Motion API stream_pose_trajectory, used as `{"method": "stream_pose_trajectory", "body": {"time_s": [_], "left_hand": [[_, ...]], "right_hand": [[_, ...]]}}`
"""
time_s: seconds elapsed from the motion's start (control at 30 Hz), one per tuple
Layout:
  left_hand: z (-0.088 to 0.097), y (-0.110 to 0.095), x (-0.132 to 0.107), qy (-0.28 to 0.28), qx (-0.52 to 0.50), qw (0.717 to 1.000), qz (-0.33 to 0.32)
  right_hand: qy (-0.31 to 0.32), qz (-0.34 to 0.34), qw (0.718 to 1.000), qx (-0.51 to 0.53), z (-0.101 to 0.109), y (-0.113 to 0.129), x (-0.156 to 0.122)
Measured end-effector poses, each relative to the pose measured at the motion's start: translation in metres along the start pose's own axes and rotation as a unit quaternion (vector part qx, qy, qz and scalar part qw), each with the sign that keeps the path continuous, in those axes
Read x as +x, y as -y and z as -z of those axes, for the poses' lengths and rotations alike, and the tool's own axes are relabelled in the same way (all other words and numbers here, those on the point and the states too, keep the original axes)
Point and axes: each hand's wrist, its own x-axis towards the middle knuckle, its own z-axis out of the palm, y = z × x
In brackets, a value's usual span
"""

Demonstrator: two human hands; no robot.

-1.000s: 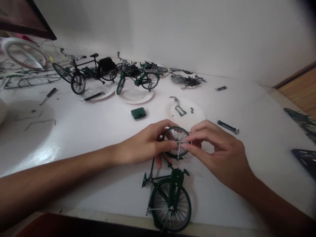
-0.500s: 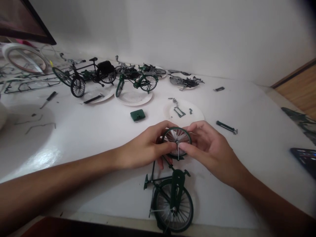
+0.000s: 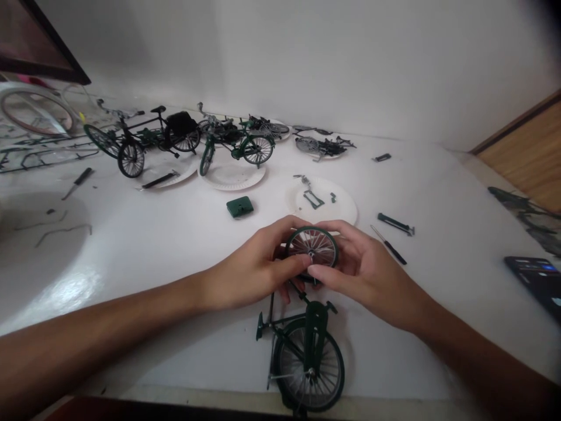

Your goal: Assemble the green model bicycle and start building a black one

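Upside down at the table's front edge is a green model bicycle (image 3: 316, 327), one spoked wheel toward me and the other wheel (image 3: 322, 242) at its far end. My left hand (image 3: 272, 257) is closed around the left side of that far wheel, its thumb at the hub and some fingers hidden underneath. From the right, my right hand (image 3: 357, 260) grips the same wheel, its thumb pressed just below the hub on a thin silver stay. The fingertips behind the wheel are partly hidden.
Behind my hands lies a paper plate (image 3: 346, 202) with small parts. A green case (image 3: 239, 206) sits left of it. To the right are a screwdriver (image 3: 389, 245), a green pump-like part (image 3: 395, 224) and a phone (image 3: 534, 283). Assembled model bicycles (image 3: 153, 134) stand at the back left.
My right thumb has shifted slightly down and left below the hub, and the right fingers have come over the wheel's top edge. The view has turned slightly, uncovering the screwdriver.
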Motion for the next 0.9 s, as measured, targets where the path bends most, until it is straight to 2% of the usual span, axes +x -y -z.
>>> {"method": "stream_pose_trajectory", "body": {"time_s": [0.23,0.4,0.57,0.7,0.9], "left_hand": [[-0.002,-0.005,-0.002,-0.005,0.021,1.0,0.022],[-0.005,-0.004,-0.002,-0.03,0.023,0.999,0.011],[-0.005,-0.001,-0.002,-0.055,0.029,0.998,0.011],[-0.006,-0.001,-0.003,-0.051,0.035,0.998,0.012],[-0.006,-0.003,-0.002,-0.06,0.045,0.997,0.006]], "right_hand": [[0.002,0.008,0.999,-0.031,0.0,-0.003,-0.003],[-0.084,0.075,0.989,-0.099,-0.005,-0.005,-0.006],[-0.15,0.178,0.96,-0.156,-0.009,-0.006,-0.005],[-0.116,0.183,0.962,-0.165,-0.008,-0.004,-0.006],[-0.071,0.113,0.986,-0.099,-0.005,-0.003,-0.006]]}}
